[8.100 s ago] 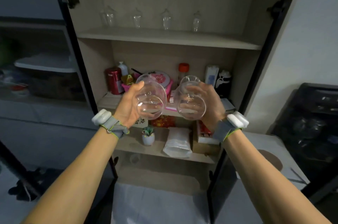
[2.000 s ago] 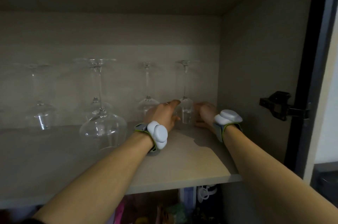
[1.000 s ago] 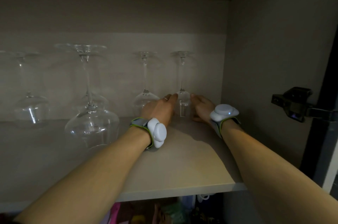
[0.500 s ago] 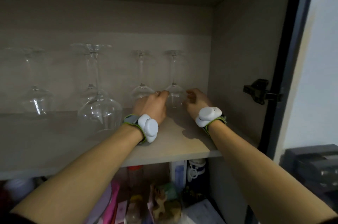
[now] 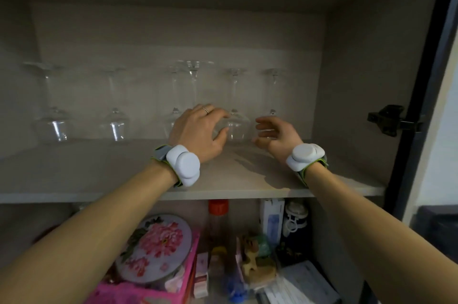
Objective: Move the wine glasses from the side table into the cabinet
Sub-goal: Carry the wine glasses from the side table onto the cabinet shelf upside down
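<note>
We were at the putting-away step. Our left hand (image 5: 198,130) and right hand (image 5: 277,134) were both up on the top shelf (image 5: 99,169) of the cabinet (image 5: 352,60). The fingers of both hands were loose and spread a little, and they held nothing. The wine glasses (image 5: 235,105) stood upside down in a row at the back of the shelf. One bowl sat just past our left fingers (image 5: 220,115), and another glass (image 5: 272,95) stood just behind our right fingers (image 5: 262,127). We could not tell if any fingertip touched the glass. We judged these glasses were set down. Next we would need to pull both hands out slowly, bump nothing, and check the side table for more glasses; it was not in view.
</note>
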A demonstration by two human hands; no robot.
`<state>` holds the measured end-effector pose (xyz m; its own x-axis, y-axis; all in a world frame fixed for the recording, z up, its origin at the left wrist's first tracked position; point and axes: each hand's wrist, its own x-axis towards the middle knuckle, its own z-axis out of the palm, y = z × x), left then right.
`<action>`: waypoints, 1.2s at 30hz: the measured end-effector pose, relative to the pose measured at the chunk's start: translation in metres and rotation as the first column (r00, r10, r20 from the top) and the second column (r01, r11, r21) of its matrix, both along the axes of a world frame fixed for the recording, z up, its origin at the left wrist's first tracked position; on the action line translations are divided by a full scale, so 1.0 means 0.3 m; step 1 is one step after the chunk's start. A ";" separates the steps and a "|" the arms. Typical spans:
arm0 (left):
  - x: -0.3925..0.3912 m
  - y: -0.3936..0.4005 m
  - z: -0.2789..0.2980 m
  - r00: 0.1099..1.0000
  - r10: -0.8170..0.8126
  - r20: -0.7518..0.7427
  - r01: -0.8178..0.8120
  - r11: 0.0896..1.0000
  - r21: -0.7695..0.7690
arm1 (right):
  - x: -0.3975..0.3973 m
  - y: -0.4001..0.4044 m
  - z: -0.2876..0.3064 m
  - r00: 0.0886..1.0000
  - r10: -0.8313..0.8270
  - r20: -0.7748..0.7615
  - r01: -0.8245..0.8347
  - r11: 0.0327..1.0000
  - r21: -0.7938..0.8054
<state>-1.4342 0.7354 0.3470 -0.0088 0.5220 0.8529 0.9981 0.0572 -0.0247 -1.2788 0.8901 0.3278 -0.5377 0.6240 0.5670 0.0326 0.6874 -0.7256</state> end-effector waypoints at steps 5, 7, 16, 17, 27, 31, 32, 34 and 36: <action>-0.111 -0.090 -0.023 0.982 -0.069 0.176 0.059 0.996 0.065 | -0.105 -0.077 0.004 0.993 0.109 0.033 -0.109 0.994 -0.004; -0.153 -0.112 -0.035 0.959 -0.109 0.262 0.098 0.994 0.055 | -0.142 -0.101 0.003 0.988 0.151 0.044 -0.151 0.989 -0.003; -0.210 -0.137 -0.060 0.723 -0.214 0.657 0.344 0.936 -0.074 | -0.186 -0.142 0.004 0.959 0.254 0.128 -0.247 0.967 -0.066; -0.211 -0.134 -0.062 0.699 -0.213 0.683 0.361 0.929 -0.081 | -0.186 -0.146 0.005 0.953 0.274 0.127 -0.264 0.960 -0.089; -0.089 0.005 -0.038 0.530 -0.313 0.788 0.482 0.876 0.024 | -0.042 -0.105 0.028 0.974 0.212 0.077 -0.199 0.969 -0.145; 0.021 0.136 -0.021 0.505 -0.400 0.765 0.564 0.823 0.059 | 0.091 -0.047 0.037 0.992 0.109 0.067 -0.100 0.988 -0.115; 0.057 0.178 -0.020 0.500 -0.424 0.755 0.588 0.806 0.064 | 0.133 -0.031 0.038 0.995 0.077 0.065 -0.069 0.991 -0.116; 0.130 0.262 -0.023 0.527 -0.452 0.720 0.612 0.790 0.047 | 0.214 0.009 0.029 0.998 0.003 0.058 0.003 0.993 -0.114; 0.190 0.336 -0.028 0.519 -0.476 0.710 0.638 0.769 0.049 | 0.273 0.047 0.022 0.995 -0.067 0.068 0.073 0.993 -0.090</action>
